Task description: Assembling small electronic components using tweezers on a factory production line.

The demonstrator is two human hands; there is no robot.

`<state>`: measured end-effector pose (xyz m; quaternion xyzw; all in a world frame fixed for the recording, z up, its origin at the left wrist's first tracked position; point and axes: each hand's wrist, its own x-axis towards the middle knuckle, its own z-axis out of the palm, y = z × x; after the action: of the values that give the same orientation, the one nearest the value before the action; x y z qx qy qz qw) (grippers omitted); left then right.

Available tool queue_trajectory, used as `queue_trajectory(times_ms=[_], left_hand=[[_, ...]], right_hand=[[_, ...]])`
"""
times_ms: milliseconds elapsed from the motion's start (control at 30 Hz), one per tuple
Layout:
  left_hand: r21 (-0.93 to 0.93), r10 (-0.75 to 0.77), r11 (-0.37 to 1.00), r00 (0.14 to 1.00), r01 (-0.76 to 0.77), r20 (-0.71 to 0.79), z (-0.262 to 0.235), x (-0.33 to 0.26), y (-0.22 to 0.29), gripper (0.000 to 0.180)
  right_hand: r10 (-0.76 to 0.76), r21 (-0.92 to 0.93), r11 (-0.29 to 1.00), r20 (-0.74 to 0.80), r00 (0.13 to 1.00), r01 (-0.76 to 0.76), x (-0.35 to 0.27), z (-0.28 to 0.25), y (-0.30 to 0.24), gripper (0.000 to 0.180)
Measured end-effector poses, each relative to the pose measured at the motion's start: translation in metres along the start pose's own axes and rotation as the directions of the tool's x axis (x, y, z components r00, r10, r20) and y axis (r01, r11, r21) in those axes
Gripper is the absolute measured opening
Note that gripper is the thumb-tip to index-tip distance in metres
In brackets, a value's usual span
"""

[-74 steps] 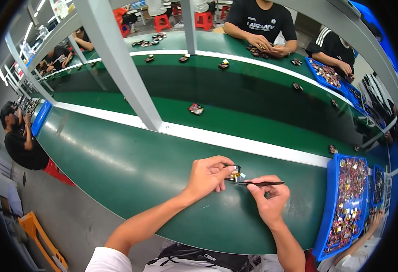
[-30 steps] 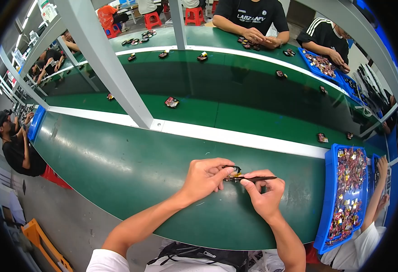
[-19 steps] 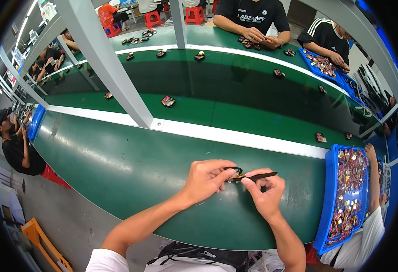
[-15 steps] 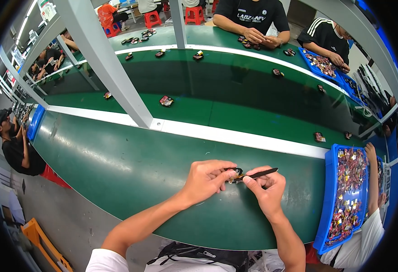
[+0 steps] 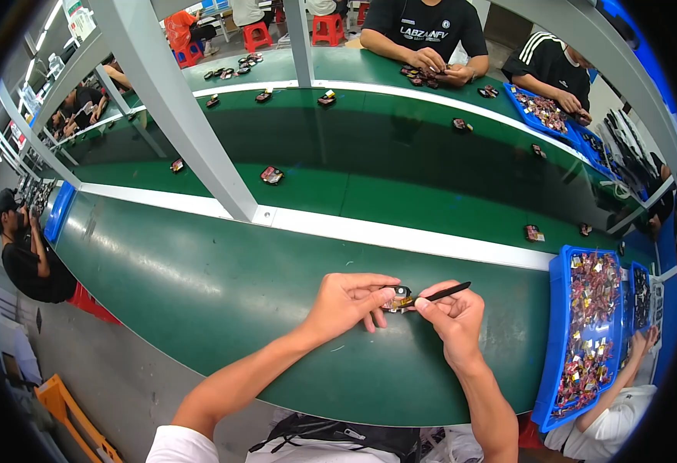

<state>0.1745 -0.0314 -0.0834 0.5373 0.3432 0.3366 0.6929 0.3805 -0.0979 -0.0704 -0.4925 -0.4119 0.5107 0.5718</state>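
The left hand (image 5: pixel 351 302) is pinching a small black electronic module (image 5: pixel 398 293) between the thumb and the fingers, at the left side of the module. The right hand (image 5: pixel 455 312) is pinching a slim black tool (image 5: pixel 450 291), which is looking like tweezers, between the thumb and the fingers. The tool is slanting, its back end is pointing up to the far right, and its tip is reaching the near right part of the module, where something yellowish is showing. The module is lying between the two hands, above the green desk (image 5: pixel 222 285); I cannot tell if it is touching the surface.

On the right end of the desk, a blue tray (image 5: pixel 552 363) is holding many small parts with reddish wires (image 5: pixel 594 289). Just to the right of it, a smaller blue bin (image 5: pixel 633 272) is holding dark pieces. Beyond the white rail (image 5: pixel 400 243), a green conveyor belt (image 5: pixel 400 174) is carrying several similar modules (image 5: pixel 272 175), well apart from each other. On the far side, a co-worker in a black T-shirt (image 5: pixel 431 27) is handling a group of dark parts (image 5: pixel 419 77).
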Motion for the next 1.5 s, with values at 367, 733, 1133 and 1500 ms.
queue_trajectory(times_ms=[367, 733, 1133, 1500], left_hand=[[-0.080, -0.017, 0.997, 0.999, 0.020, 0.043, 0.002, 0.002, 0.001, 0.031], [-0.089, 0.006, 0.996, 1.000, -0.004, 0.019, 0.007, 0.003, -0.004, 0.031], [-0.112, 0.058, 0.992, 0.998, -0.058, -0.009, 0.011, 0.003, -0.001, 0.028], [-0.124, 0.052, 0.991, 0.997, -0.059, -0.052, 0.009, 0.002, -0.001, 0.026]], right_hand=[[-0.305, -0.217, 0.930, -0.009, 0.952, 0.296, -0.006, 0.003, 0.009, 0.010], [-0.496, -0.397, 0.796, 0.007, 0.868, 0.458, -0.004, 0.001, 0.012, 0.009], [-0.505, -0.381, 0.803, -0.024, 0.863, 0.459, -0.008, 0.003, 0.014, 0.010], [-0.531, -0.432, 0.761, 0.013, 0.847, 0.484, -0.010, 0.005, 0.013, 0.010]])
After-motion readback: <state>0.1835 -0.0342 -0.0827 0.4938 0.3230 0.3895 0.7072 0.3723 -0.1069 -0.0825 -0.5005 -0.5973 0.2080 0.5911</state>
